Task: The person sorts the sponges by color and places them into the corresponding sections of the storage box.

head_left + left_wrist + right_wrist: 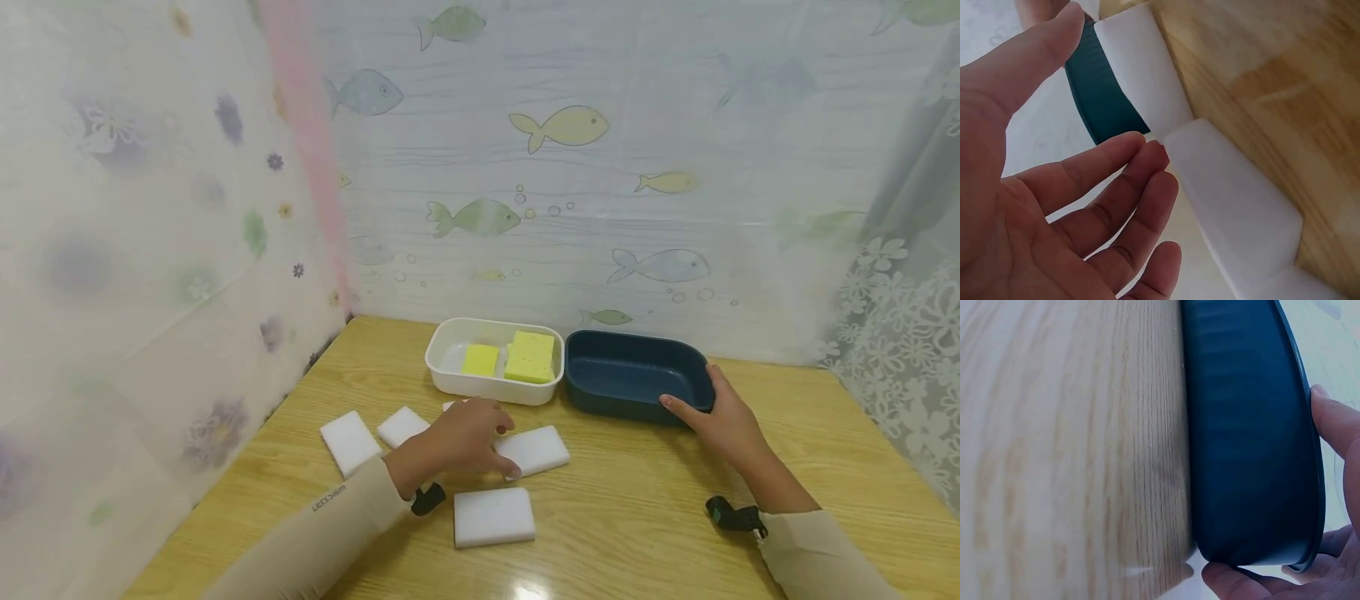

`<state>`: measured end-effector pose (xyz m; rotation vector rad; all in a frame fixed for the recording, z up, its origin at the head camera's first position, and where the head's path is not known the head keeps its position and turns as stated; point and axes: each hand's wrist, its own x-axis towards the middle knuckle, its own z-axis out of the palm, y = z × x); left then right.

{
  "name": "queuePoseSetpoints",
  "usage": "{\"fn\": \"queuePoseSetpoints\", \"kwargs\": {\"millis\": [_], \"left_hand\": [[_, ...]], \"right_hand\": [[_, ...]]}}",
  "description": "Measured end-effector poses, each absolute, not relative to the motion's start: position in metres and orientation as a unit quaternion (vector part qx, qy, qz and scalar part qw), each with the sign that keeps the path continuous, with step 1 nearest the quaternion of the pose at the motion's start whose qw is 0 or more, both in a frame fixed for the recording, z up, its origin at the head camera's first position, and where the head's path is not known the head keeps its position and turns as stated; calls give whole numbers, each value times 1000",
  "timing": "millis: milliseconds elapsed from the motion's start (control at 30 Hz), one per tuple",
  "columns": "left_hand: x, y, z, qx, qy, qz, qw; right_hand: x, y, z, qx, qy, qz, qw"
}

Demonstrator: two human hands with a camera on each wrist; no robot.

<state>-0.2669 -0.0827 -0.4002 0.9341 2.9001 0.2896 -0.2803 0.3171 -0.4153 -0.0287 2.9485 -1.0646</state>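
Had the fingers of the left hand loosely bent, wide of the thumb, with nothing held. Had them beside and partly over a white block near the middle of the surface; could not tell touch from a narrow gap at the thumb. Gripped the dark blue tray by its right end with the right hand. Hid most of a second white block behind the left knuckles. Lost a corner of a third white block there too. Saw the right palm cut off in the right wrist view, and blocks cropped in the left.

Found a white tray just beside the dark one, with yellow sponges inside. Noted a far-left white block and a nearest white block, with the left wrist and a black mount between. Saw a fish-printed sheet close behind both trays. Found the widest room between the sleeves, before the dark tray.
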Motion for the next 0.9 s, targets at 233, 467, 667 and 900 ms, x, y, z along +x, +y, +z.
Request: {"fn": "queuePoseSetpoints", "kwargs": {"millis": [233, 467, 667, 900], "left_hand": [[-265, -81, -402, 303, 947, 94, 40], [-265, -78, -400, 298, 948, 108, 37], [-268, -72, -392, 309, 946, 91, 17], [-275, -62, -378, 320, 942, 100, -4]], "right_hand": [[-281, 318, -415, -11, 942, -335, -1], [-282, 318, -415, -14, 941, -337, -1], [-282, 318, -416, -12, 942, -335, 0], [-281, 318, -416, -13, 942, -336, -1]]}}
